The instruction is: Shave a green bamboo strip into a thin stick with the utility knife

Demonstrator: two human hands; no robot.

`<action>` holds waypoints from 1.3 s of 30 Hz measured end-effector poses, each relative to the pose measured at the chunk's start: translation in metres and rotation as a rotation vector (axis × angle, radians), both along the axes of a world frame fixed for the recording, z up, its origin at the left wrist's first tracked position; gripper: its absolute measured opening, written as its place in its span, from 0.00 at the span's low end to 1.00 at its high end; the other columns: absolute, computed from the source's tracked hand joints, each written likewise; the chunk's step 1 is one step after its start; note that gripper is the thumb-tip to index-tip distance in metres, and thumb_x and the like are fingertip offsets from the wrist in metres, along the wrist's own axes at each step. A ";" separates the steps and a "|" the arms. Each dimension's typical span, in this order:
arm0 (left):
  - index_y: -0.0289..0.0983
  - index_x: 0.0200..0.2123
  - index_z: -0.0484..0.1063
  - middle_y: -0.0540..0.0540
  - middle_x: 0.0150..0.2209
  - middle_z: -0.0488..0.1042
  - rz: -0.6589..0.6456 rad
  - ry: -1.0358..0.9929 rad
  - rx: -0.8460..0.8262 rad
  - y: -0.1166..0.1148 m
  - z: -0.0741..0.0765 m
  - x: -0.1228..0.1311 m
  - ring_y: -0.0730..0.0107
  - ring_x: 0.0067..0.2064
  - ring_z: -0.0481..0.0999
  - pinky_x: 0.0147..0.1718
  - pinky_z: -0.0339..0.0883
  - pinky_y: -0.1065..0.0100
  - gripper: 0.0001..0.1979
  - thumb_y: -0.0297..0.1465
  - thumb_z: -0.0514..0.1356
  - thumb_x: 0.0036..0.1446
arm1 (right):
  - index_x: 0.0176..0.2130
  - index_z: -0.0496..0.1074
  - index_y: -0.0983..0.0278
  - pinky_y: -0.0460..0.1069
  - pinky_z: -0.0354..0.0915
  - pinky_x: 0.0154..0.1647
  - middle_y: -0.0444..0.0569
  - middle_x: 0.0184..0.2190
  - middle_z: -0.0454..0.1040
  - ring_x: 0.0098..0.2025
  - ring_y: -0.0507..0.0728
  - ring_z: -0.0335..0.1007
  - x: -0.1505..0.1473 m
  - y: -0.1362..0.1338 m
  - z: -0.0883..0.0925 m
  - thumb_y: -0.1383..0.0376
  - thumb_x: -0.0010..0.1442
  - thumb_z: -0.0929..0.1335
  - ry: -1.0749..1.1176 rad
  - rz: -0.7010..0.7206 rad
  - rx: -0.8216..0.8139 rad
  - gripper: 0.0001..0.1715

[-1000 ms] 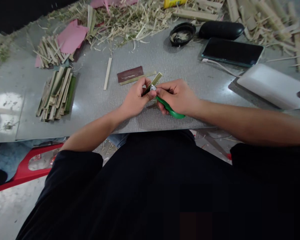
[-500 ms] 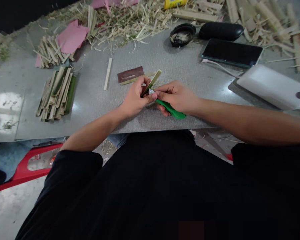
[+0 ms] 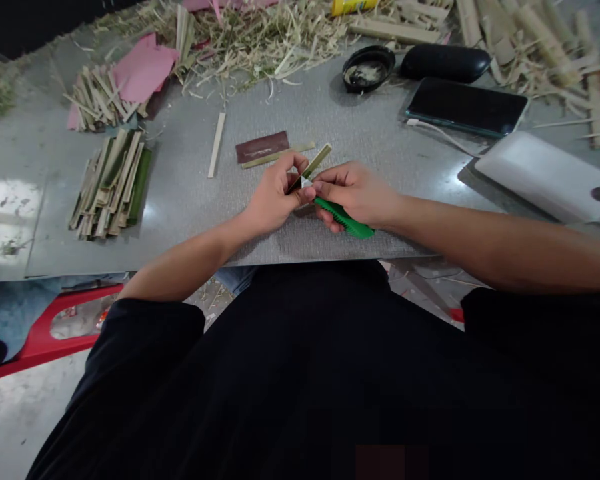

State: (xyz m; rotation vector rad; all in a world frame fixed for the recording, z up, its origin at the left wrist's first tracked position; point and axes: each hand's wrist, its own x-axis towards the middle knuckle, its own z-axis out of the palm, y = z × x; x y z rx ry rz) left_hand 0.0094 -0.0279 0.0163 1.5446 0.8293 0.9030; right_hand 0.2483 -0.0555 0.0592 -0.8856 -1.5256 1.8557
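Observation:
My left hand [image 3: 275,197] is closed round a short bamboo strip [image 3: 318,159] that sticks out up and to the right past my fingers. My right hand [image 3: 356,193] grips a green-handled utility knife [image 3: 345,219]; its small silver blade [image 3: 305,181] rests against the strip right at my left thumb. Both hands hover over the grey table mat [image 3: 290,227], close to its near edge. The lower part of the strip is hidden inside my left hand.
A stack of cut green bamboo strips [image 3: 113,187] lies at left, one loose strip [image 3: 217,145] and a dark red card [image 3: 263,147] ahead. Shavings [image 3: 250,40], pink paper [image 3: 143,67], a black dish [image 3: 367,67], a phone [image 3: 467,105], a black case [image 3: 445,61] and a white box [image 3: 545,177] crowd the back and right.
The strip's free end has tipped a little lower and further right, and the knife blade has shifted slightly along it. Both hands stay in the same spot.

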 end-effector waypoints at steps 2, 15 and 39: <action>0.47 0.45 0.66 0.59 0.28 0.64 -0.005 0.003 -0.004 0.001 -0.001 0.000 0.71 0.27 0.61 0.28 0.48 0.64 0.43 0.64 0.91 0.56 | 0.35 0.74 0.60 0.46 0.68 0.19 0.42 0.21 0.75 0.19 0.52 0.73 -0.002 -0.003 0.000 0.45 0.92 0.79 -0.008 -0.037 0.008 0.36; 0.46 0.46 0.64 0.57 0.32 0.68 0.018 0.059 0.010 0.000 -0.002 -0.001 0.70 0.33 0.65 0.33 0.56 0.63 0.46 0.65 0.91 0.58 | 0.34 0.74 0.59 0.47 0.69 0.19 0.43 0.21 0.76 0.19 0.53 0.73 -0.003 -0.005 0.007 0.51 0.93 0.78 -0.040 -0.017 -0.057 0.35; 0.47 0.44 0.64 0.58 0.31 0.65 0.037 0.045 0.009 0.000 0.004 -0.001 0.71 0.30 0.63 0.31 0.51 0.63 0.46 0.58 0.94 0.53 | 0.34 0.75 0.60 0.46 0.66 0.18 0.42 0.20 0.75 0.18 0.52 0.71 -0.003 -0.004 0.009 0.51 0.93 0.78 -0.013 -0.015 -0.060 0.34</action>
